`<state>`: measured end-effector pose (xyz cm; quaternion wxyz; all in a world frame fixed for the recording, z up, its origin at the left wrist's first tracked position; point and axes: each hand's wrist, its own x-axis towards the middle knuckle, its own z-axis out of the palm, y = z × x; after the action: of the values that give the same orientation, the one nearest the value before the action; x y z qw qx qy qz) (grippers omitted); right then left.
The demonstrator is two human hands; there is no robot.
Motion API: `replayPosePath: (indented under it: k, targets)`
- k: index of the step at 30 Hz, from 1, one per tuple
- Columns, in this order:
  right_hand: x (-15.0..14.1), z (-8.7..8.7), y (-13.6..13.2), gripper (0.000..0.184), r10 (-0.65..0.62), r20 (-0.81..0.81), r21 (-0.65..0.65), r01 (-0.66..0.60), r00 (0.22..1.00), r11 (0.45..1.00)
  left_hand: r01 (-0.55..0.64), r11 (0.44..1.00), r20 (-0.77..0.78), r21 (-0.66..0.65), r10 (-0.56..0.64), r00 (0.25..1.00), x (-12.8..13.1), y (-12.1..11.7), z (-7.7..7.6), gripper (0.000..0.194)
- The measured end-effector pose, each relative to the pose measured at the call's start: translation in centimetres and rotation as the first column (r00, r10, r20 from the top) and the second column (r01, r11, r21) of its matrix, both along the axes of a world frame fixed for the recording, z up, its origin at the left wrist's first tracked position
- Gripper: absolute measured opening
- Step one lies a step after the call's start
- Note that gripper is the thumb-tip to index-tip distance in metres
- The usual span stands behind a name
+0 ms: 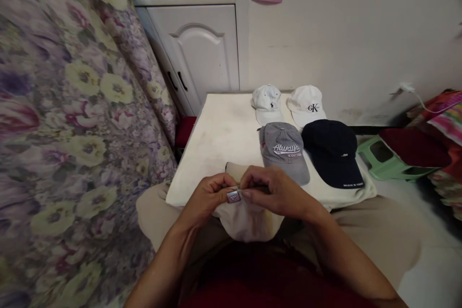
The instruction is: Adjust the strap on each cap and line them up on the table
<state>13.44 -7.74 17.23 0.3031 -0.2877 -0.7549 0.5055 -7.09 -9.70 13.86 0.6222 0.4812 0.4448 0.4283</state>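
A beige cap (247, 226) is held over my lap at the near edge of the table, its brim pointing away from me. A small metal buckle (233, 196) shows on its back strap. My left hand (209, 196) pinches the strap beside the buckle, thumb against the metal. Close on the other side, my right hand (276, 191) has its thumb and fingers pressed together on the strap. The strap's end is mostly hidden by my fingers. Just beyond my right hand lies a grey cap (283, 147) with "Always" lettering.
A navy cap (332, 151), a pale cap (266, 101) and a white CK cap (306, 103) lie on the cream-covered table (220, 130). Flowered curtain (83, 154) hangs at left. A white cabinet (202, 43) stands behind, a green stool (375, 159) at right.
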Motion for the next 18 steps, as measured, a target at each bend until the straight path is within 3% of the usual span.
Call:
replayPosePath:
  k: [6,14,18]
  targets:
    - [-0.16,-0.88,-0.13,0.003,-0.037,-0.090,-0.058,0.032,0.995,0.998,0.015,1.000,0.031,-0.010,-0.015,0.999,0.20,-0.01,0.18,0.019]
    - [-0.06,-0.64,-0.04,0.004,-0.039,-0.043,-0.015,0.039,0.998,0.999,0.027,1.000,0.015,-0.011,-0.027,1.000,0.27,0.15,0.41,0.022]
    - [0.12,-0.61,0.28,0.004,-0.017,-0.011,-0.099,0.015,1.000,0.995,0.049,0.999,-0.027,-0.002,-0.049,0.998,0.23,0.16,0.40,0.020]
